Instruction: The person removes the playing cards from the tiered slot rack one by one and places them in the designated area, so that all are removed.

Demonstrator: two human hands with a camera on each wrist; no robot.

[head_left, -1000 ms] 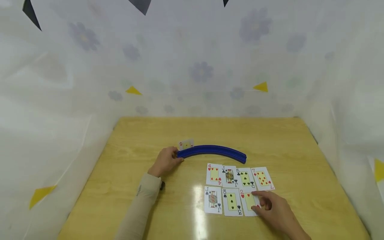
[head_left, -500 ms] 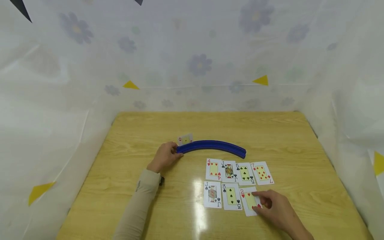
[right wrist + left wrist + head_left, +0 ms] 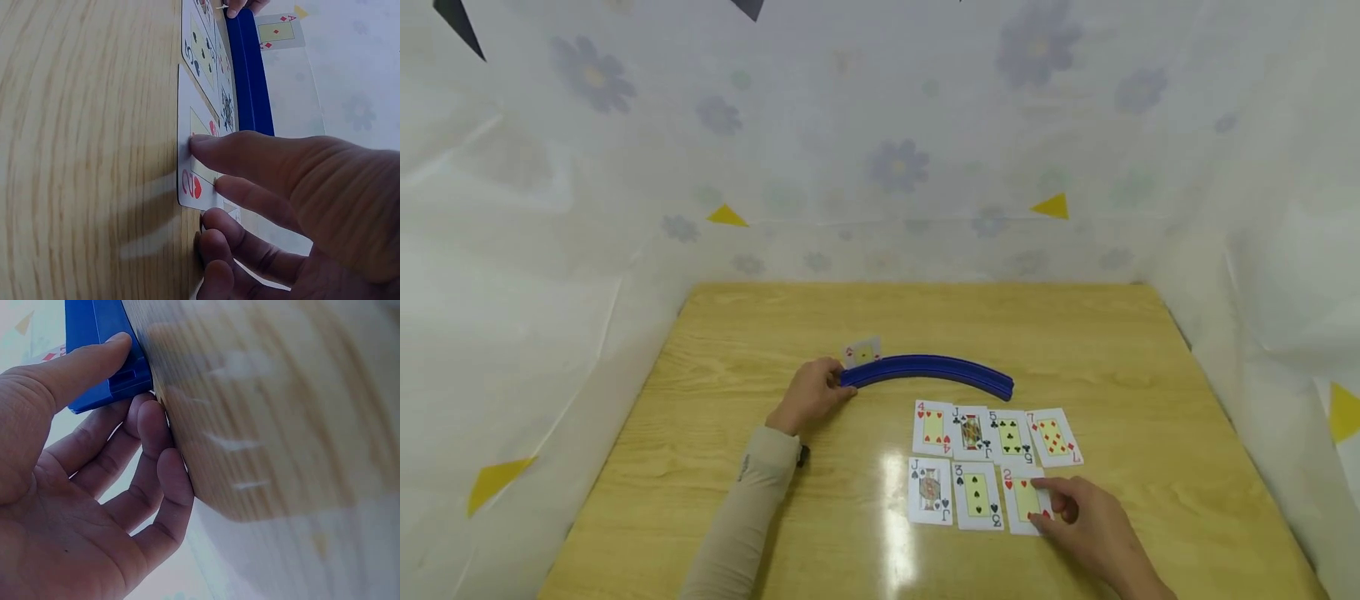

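1 card, an ace (image 3: 863, 352), stands in the blue curved rack (image 3: 928, 371); 7 cards lie face up on the wooden table (image 3: 700, 467) in 2 rows just in front of it. The left hand (image 3: 811, 394) pinches the rack's left end between thumb and fingers. The right hand (image 3: 1086, 521) presses its extended fingertips on the 2 of hearts (image 3: 1024, 498), nearest right, not lifted.
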